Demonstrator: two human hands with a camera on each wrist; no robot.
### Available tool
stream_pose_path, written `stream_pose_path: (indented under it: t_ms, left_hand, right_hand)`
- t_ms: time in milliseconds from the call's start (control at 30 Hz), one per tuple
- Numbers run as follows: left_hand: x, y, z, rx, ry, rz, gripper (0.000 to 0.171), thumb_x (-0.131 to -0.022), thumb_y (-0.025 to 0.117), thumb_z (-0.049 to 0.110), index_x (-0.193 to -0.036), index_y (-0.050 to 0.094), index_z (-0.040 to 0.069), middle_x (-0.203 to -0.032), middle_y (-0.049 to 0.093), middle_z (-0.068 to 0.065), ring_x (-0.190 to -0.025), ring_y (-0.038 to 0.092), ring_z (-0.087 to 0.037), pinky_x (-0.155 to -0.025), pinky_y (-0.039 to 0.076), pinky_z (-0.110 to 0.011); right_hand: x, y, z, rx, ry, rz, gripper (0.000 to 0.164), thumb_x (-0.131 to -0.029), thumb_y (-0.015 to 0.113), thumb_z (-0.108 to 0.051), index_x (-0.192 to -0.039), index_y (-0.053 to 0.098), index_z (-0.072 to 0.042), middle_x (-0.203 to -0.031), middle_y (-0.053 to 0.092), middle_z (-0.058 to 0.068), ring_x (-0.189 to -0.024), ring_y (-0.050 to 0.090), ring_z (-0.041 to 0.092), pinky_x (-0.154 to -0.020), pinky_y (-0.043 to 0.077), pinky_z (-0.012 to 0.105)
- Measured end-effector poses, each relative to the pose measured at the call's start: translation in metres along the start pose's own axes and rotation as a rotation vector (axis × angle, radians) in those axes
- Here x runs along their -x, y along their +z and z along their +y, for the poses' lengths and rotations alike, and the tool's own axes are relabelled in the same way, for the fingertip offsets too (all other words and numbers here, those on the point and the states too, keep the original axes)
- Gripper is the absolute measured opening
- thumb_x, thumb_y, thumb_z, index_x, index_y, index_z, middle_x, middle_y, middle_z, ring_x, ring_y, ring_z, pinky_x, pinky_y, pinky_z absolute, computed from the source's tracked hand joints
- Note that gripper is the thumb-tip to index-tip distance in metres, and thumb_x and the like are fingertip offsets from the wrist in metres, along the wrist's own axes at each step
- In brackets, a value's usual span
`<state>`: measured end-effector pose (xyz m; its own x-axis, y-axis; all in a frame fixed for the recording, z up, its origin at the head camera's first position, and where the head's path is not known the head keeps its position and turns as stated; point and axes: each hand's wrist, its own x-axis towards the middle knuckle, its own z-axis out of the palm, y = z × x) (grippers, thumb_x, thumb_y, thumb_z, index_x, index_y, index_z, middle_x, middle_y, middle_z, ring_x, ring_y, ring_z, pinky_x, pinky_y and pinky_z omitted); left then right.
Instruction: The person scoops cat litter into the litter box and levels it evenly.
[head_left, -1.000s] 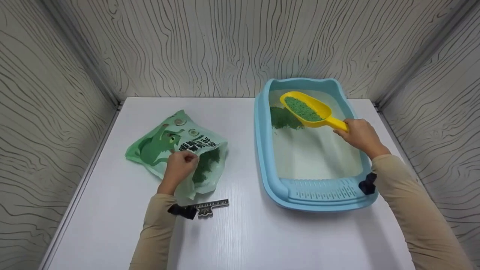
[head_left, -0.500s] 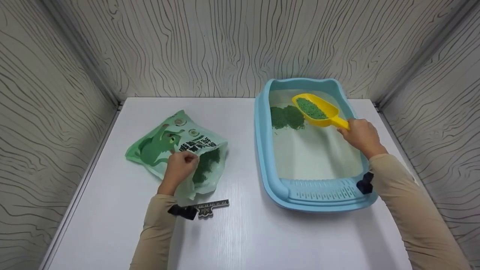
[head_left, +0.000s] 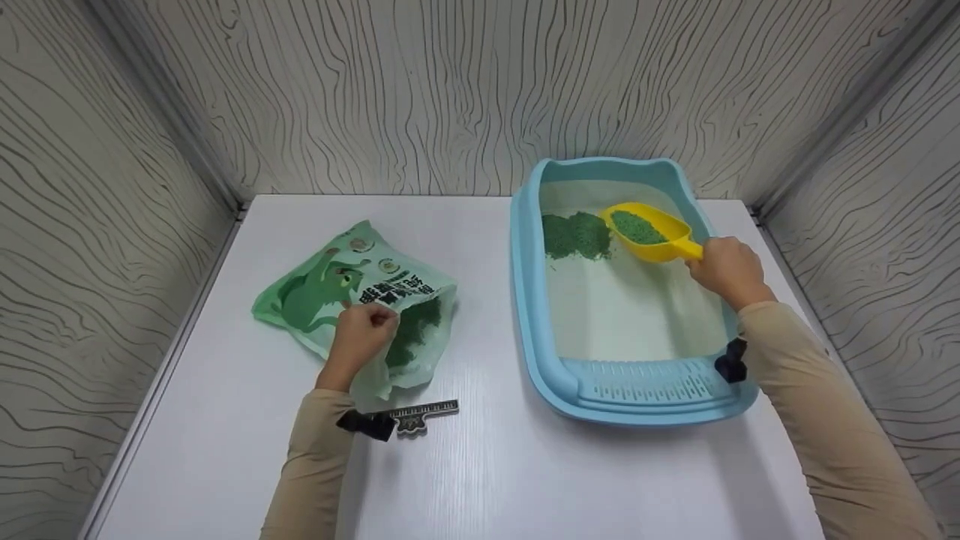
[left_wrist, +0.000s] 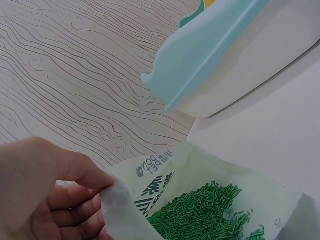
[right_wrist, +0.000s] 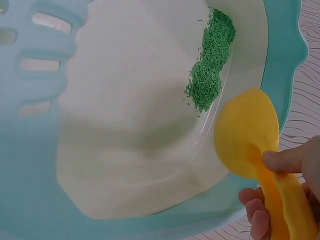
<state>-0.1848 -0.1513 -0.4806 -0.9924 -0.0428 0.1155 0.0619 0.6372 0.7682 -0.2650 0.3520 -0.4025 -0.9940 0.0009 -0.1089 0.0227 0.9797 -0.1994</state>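
My right hand (head_left: 729,271) grips the handle of a yellow scoop (head_left: 679,231), which is held over the blue litter box (head_left: 527,300) with green pellets (head_left: 636,227) in its bowl. On the box floor, towards the back left, lies a pile of green pellets (right_wrist: 212,65). The right wrist view has the scoop (right_wrist: 245,130) beside that pile, with the thumb along its handle. My left hand (head_left: 361,337) pinches the mouth edge of a pale green litter bag (head_left: 307,289) lying on its side. Through the open mouth, more pellets (left_wrist: 200,215) show in the left wrist view.
A small dark ruler-like piece with an ornament (head_left: 424,411) lies on the white table (head_left: 480,480) near my left wrist. Wood-patterned walls (head_left: 450,97) stand at the back and both sides. The litter box has a slotted step (head_left: 645,381) at its near end.
The scoop has moved right and slightly nearer, and now sits lower in the box. More of the pellet pile on the box floor is visible. My left hand and the bag stay put.
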Motion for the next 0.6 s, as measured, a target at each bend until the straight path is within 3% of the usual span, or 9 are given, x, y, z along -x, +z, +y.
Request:
stream_pose_path:
  t_ms: [367,600]
  left_hand:
    - [0.000,0.000,0.001,-0.009,-0.001,0.015,0.013,-0.082,0.063,0.005,-0.084,0.073,-0.003,-0.076,0.071,-0.017,-0.064,0.056,-0.014,-0.066,0.047,-0.029]
    - [0.000,-0.001,0.002,-0.002,-0.015,-0.007,0.014,-0.083,0.062,0.006,-0.086,0.073,-0.002,-0.077,0.071,-0.017,-0.065,0.057,-0.016,-0.069,0.050,-0.033]
  right_hand:
    - [-0.008,0.001,-0.011,0.085,0.027,-0.068,0.024,-0.088,0.053,-0.012,-0.092,0.058,0.011,-0.075,0.049,0.017,-0.068,0.046,0.029,-0.063,0.043,0.038]
    - [-0.015,0.004,-0.017,0.157,-0.014,-0.021,0.015,-0.085,0.054,-0.008,-0.081,0.056,0.007,-0.070,0.049,0.015,-0.065,0.046,0.029,-0.059,0.044,0.040]
